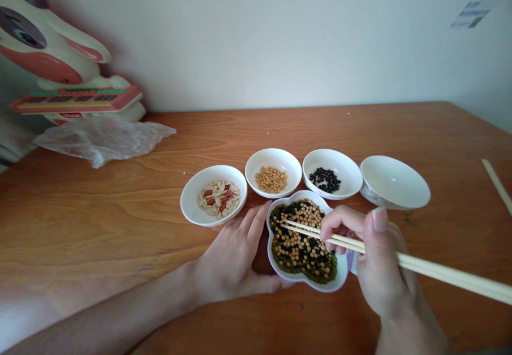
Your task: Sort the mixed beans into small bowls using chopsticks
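Observation:
A flower-shaped bowl (342,281), white inside with a pale purple edge, holds mixed yellow soybeans, black beans and small green beans. Round its left side my left hand (230,256) is closed, fingers at the back and thumb at the front. My right hand (380,259) grips a pair of pale wooden chopsticks (452,277). Their tips are among the beans in the upper left of the bowl. Whether a bean is pinched between them I cannot tell. Just behind stand a white bowl of soybeans (273,191) and another of black beans (332,191).
To the left is a white bowl (190,200) of peanuts; at the right end, a bowl with nothing visible inside (400,182). A clear plastic bag (108,139) lies before a cow-shaped toy (80,67). A pale stick (497,187) rests at the right. A wall (256,40) closes the back.

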Available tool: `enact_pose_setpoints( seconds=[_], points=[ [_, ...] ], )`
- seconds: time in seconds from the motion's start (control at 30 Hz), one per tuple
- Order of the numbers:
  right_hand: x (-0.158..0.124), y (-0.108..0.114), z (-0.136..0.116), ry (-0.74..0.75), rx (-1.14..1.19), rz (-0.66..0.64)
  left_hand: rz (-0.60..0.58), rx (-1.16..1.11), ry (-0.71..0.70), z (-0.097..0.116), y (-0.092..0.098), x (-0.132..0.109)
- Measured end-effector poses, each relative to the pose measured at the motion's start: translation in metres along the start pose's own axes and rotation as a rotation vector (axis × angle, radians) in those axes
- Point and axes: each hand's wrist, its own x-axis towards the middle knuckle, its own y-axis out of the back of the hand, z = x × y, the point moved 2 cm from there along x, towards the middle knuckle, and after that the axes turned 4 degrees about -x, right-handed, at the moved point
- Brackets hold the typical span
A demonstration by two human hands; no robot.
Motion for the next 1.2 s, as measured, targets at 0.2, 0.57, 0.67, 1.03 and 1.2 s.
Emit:
enact_pose_setpoints(
  seconds=[0.2, 0.57, 0.67, 1.03, 1.2],
  points=[
    [0.001, -0.001, -0.006, -0.007, -0.002, 0.001, 0.008, -0.008, 0.001, 0.000, -0.001, 0.000],
    [0.002, -0.003, -0.016, 0.000, 0.014, 0.103, 0.001, 0.000, -0.001, -0.001, 0.001, -0.001],
    [0.004, 0.001, -0.013, 0.075, 0.004, 0.162, -0.006, -0.003, -0.004, -0.003, 0.003, -0.002],
    [0.010, 0.003, -0.005, 0.003, -0.003, 0.579, 0.025, -0.014, -0.022, -0.002, 0.007, -0.002],
    [0.012, -0.003, -0.011, 0.025, -0.007, 0.577, 0.027, -0.020, -0.031, 0.000, 0.006, -0.002]
  ],
)
